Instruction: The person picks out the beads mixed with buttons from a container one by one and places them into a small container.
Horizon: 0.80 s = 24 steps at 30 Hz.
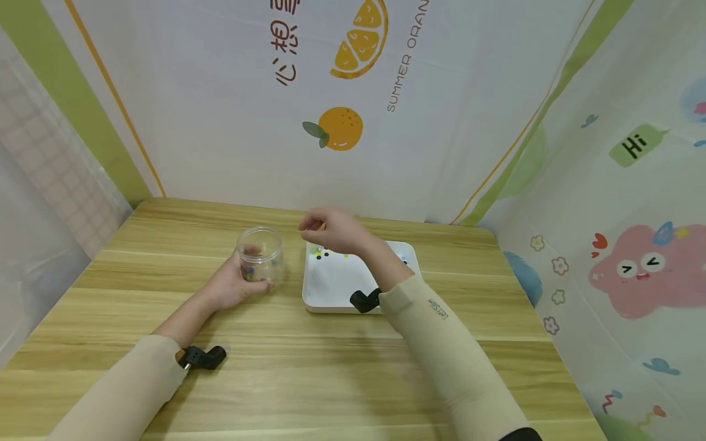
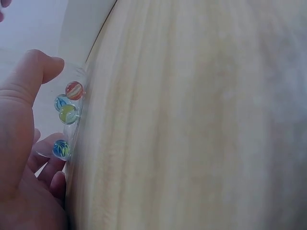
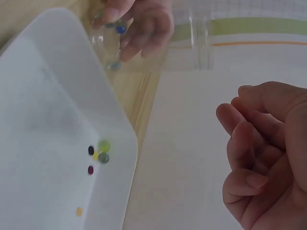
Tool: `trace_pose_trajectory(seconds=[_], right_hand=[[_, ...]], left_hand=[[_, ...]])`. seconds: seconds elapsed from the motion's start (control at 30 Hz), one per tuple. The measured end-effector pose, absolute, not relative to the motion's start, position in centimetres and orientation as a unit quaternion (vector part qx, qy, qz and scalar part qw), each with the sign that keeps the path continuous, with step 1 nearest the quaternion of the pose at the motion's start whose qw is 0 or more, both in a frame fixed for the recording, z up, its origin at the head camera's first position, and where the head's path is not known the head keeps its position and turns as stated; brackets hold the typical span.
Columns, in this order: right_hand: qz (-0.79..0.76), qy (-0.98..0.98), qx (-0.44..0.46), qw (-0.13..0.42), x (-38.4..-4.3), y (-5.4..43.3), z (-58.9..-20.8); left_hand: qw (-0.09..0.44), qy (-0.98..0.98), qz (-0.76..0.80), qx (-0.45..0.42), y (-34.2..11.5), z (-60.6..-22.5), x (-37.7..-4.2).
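Note:
A clear jar (image 1: 260, 260) stands upright on the table, and my left hand (image 1: 237, 283) grips its side with the thumb in front. Several glass marbles (image 2: 68, 114) with coloured swirls lie at the jar's bottom. Over the back left part of a white tray (image 1: 334, 286), my right hand (image 1: 335, 231) is raised, its fingers curled and the thumb tip against the index finger. I cannot tell whether something small is hidden in that pinch. Below it, a yellow-green marble (image 3: 104, 145) and a greyish marble (image 3: 103, 157) lie in a tray corner among small dark, red and yellow pieces.
The wooden table (image 1: 265, 380) meets a printed curtain (image 1: 231, 122) at the back, and another curtain (image 1: 573, 184) hangs along the right. The tray stands just right of the jar. More small pieces (image 1: 405, 261) lie at the tray's right side.

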State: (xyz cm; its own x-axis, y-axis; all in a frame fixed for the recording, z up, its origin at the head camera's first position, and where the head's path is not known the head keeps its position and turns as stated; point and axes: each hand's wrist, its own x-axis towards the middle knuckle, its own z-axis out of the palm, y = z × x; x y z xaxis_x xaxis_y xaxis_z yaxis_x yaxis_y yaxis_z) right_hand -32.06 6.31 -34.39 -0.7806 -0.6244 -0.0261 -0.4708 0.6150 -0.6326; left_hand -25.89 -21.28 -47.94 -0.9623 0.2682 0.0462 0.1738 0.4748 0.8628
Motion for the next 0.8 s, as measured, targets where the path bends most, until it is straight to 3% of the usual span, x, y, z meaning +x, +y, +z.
trace_pose_trajectory(seconds=[0.8], right_hand=[[-0.314, 0.912, -0.224, 0.141, -33.8, 13.3, -39.1]], left_hand=[[0.047, 0.858, 0.495, 0.13, -21.3, -48.1, -25.9]])
